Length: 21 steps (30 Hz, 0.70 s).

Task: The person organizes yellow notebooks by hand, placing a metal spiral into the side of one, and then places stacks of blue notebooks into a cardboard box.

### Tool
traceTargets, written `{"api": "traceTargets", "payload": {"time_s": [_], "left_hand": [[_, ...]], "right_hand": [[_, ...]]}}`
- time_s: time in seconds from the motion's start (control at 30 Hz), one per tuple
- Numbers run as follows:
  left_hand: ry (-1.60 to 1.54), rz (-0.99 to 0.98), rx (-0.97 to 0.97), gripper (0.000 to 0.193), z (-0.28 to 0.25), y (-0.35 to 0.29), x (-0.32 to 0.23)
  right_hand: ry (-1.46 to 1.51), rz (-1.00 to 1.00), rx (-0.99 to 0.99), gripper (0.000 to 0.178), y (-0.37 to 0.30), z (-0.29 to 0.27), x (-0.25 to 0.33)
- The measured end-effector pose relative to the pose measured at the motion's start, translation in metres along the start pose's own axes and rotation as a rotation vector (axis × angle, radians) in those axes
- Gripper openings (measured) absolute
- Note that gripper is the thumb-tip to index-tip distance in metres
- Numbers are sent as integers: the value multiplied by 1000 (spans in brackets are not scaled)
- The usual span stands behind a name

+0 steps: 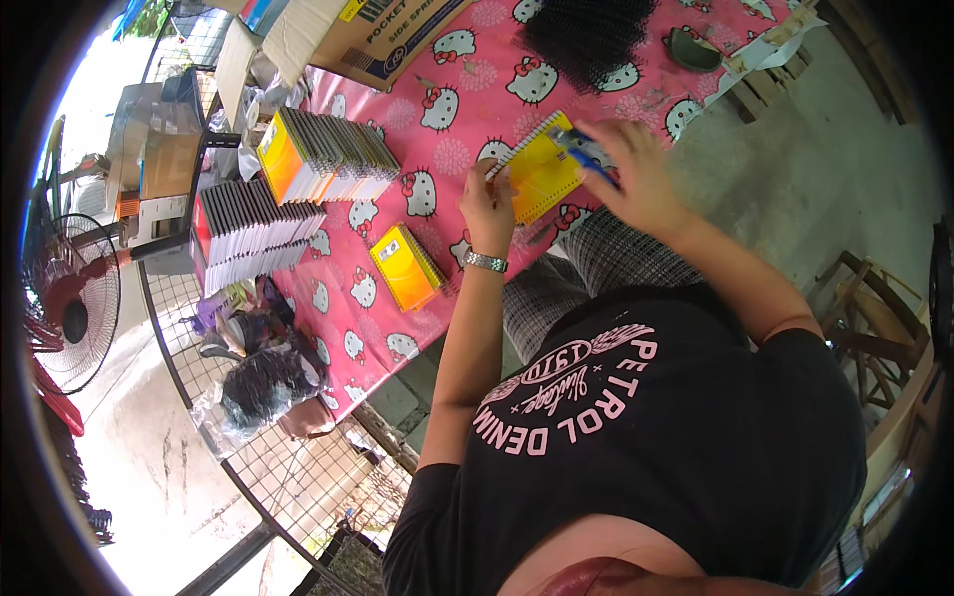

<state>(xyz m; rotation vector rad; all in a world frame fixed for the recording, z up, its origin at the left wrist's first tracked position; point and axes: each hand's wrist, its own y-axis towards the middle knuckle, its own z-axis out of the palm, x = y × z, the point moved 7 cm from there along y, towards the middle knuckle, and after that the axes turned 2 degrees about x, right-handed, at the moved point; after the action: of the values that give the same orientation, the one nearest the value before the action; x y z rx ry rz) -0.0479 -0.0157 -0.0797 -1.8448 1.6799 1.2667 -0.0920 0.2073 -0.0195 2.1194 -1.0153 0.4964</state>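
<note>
A yellow spiral notebook point(537, 177) lies tilted on the pink table covering in front of me, its pale coil along the far-left edge. My left hand point(488, 207), with a metal watch at the wrist, pinches the notebook's left end near the coil. Over its right side, my right hand point(636, 169) is closed around blue-handled pliers point(593, 161). The pliers' jaws are near the coil's far end; whether they touch it I cannot tell. Left of my left forearm lies a small pile of yellow notebooks point(405, 268).
Two tall notebook stacks, one orange-yellow point(323, 159) and one red-covered point(248, 233), stand at the left. Behind them is a cardboard box point(383, 40). Black coils point(586, 40) and a dark green dish point(693, 50) lie at the back. A fan point(75, 308) stands far left.
</note>
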Motion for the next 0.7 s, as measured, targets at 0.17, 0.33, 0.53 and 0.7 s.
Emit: {"api": "traceTargets", "payload": {"time_s": [0.17, 0.33, 0.53, 0.7], "left_hand": [[-116, -103, -46, 18, 4, 0, 4], [-143, -113, -46, 20, 3, -6, 18], [-167, -62, -61, 22, 4, -8, 19], [58, -90, -14, 16, 1, -14, 23]], "right_hand": [[1, -28, 166, 55, -1, 22, 22], [-41, -114, 191, 56, -1, 38, 38], [-143, -183, 152, 50, 0, 43, 49], [-104, -104, 219, 42, -2, 45, 50]]}}
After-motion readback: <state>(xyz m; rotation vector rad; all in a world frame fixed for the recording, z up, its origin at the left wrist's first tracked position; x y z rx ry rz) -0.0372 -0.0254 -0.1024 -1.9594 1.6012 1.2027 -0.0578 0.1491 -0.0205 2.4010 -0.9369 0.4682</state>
